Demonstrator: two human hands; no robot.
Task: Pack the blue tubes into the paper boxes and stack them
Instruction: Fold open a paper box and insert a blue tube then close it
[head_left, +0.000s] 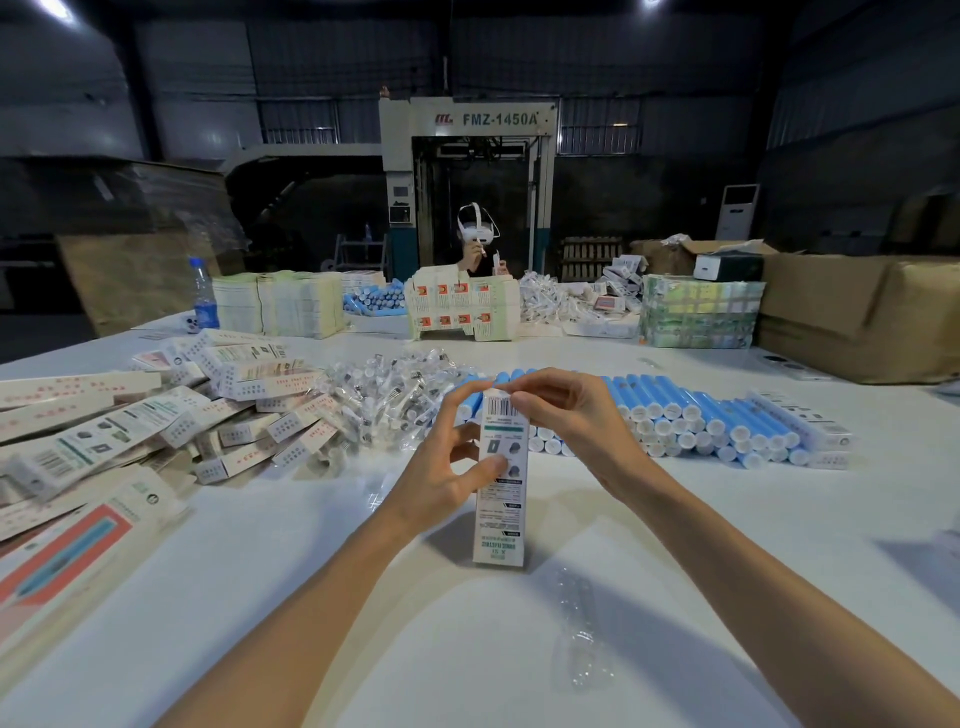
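One paper box (501, 483) stands upright near the middle of the table (675, 545). The left hand (447, 467) curls round its midsection while the right hand (566, 415) pinches the top flap, apparently closing it; whether a tube is inside cannot be seen. Much seems left to do: many blue tubes (701, 415) lie unpacked in rows just behind the box toward the right edge, and the boxes (156, 415) by the left edge lie in a loose heap, not a stack.
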